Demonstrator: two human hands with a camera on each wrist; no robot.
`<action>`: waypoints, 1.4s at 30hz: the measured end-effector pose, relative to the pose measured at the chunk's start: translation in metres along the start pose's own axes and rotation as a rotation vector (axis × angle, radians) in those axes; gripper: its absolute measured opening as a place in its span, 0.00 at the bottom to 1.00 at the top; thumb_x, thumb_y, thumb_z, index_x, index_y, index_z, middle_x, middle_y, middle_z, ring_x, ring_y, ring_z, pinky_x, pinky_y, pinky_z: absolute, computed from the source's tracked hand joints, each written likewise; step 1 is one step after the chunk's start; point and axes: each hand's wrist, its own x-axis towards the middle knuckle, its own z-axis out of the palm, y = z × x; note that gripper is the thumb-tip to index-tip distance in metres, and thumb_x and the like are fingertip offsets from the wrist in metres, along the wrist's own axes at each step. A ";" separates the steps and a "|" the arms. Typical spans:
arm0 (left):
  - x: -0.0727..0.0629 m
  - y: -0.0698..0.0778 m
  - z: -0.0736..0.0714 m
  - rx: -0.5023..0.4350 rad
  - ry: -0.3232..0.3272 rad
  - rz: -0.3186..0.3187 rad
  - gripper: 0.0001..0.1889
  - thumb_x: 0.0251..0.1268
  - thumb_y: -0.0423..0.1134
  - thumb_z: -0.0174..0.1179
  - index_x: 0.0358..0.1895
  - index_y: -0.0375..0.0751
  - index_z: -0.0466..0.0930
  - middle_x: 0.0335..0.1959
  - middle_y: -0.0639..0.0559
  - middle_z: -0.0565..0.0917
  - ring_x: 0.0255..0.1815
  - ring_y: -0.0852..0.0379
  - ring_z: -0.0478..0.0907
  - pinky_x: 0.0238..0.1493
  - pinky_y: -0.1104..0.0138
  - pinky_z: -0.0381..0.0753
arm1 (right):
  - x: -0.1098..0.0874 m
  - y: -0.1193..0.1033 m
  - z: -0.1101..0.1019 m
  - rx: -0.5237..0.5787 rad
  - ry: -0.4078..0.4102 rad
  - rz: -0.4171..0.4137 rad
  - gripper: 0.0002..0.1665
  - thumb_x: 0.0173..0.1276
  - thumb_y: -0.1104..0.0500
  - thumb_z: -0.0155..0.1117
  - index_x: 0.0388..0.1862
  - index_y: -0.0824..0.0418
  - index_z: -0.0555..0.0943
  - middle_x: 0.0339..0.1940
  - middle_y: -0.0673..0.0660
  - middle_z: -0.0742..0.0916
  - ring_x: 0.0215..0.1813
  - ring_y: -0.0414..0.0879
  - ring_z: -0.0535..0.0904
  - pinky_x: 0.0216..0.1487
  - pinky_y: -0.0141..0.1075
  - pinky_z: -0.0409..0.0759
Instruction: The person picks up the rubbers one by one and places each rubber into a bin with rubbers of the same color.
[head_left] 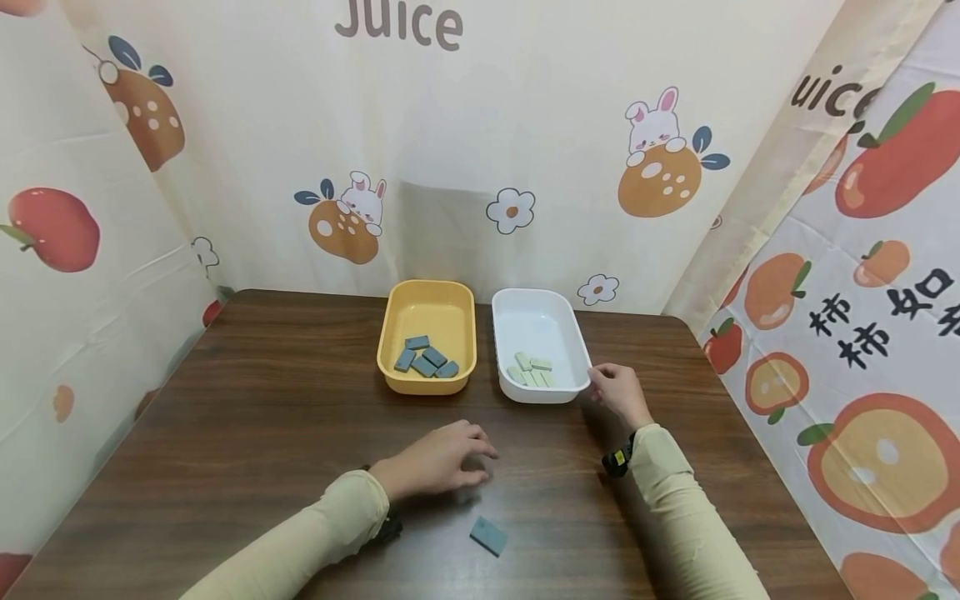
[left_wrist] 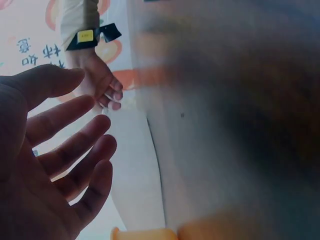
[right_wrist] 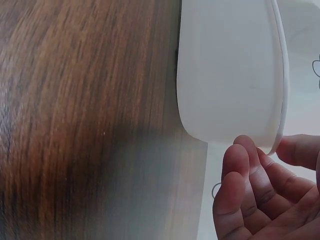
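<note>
My right hand (head_left: 618, 392) pinches the near right corner of a white plastic bin (right_wrist: 230, 65); thumb and fingertips meet at its rim in the right wrist view. Several pale green blocks (head_left: 540, 378) lie at the near end of that bin. Over the middle of the table, my left hand (head_left: 438, 458) hovers with fingers spread and loosely bent, nothing between them. A flat blue-grey rectangular block (head_left: 489, 536) lies on the table, nearer the front than the left hand. Its like, several blue-grey blocks (head_left: 423, 357), sit inside a yellow bin (head_left: 427, 387).
Both bins stand side by side toward the back of the dark wooden table (head_left: 247, 417), a narrow gap between them. Behind and at both sides hang printed curtains (head_left: 487, 108) with fruit and rabbits.
</note>
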 end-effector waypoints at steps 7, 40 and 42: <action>0.000 0.008 0.007 0.025 -0.097 0.055 0.16 0.63 0.48 0.63 0.54 0.54 0.83 0.45 0.60 0.81 0.45 0.66 0.72 0.46 0.73 0.74 | 0.000 0.000 0.000 0.011 -0.001 -0.007 0.20 0.76 0.58 0.51 0.52 0.74 0.79 0.29 0.57 0.84 0.27 0.40 0.77 0.30 0.32 0.77; -0.006 0.025 0.024 0.042 -0.267 0.230 0.16 0.57 0.49 0.68 0.49 0.57 0.85 0.38 0.65 0.80 0.36 0.73 0.71 0.36 0.80 0.68 | -0.001 0.002 0.001 -0.003 0.002 -0.023 0.21 0.76 0.57 0.51 0.52 0.75 0.79 0.28 0.58 0.84 0.27 0.41 0.77 0.29 0.32 0.77; -0.006 0.025 0.025 0.035 -0.273 0.235 0.15 0.57 0.49 0.68 0.49 0.57 0.85 0.37 0.65 0.80 0.35 0.73 0.70 0.36 0.81 0.67 | -0.001 0.001 0.002 -0.005 0.003 -0.027 0.21 0.76 0.57 0.51 0.51 0.75 0.79 0.28 0.58 0.84 0.26 0.41 0.77 0.29 0.32 0.77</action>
